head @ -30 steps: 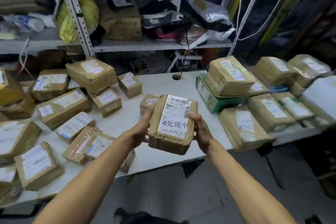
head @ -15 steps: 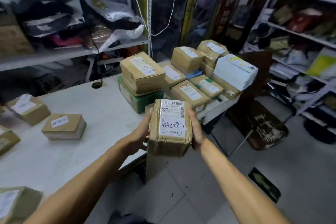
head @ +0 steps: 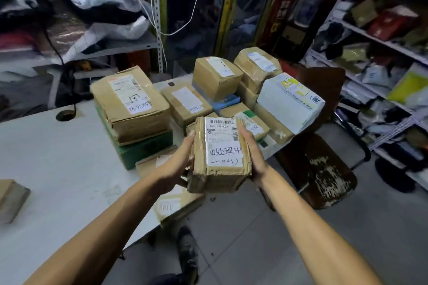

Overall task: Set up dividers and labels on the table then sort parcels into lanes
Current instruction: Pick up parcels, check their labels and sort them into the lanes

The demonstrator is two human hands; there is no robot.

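A smooth white table (head: 58, 169) stood among cluttered metal shelves. On it a taped cardboard box (head: 132, 102) sat on a green carton (head: 143, 152). The left hand (head: 176, 164) and right hand (head: 253, 152) gripped a tape-wrapped brown parcel (head: 220, 157) above the table's edge, its label reading "处理中", perhaps "1045" beneath.

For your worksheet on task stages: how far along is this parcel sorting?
Done: several taped brown parcels already sit grouped at the white table's far end. In hand: both hands, left and right, hold a brown taped parcel with a handwritten white label, not yet placed. Left: one brown parcel at the left edge. No dividers visible.
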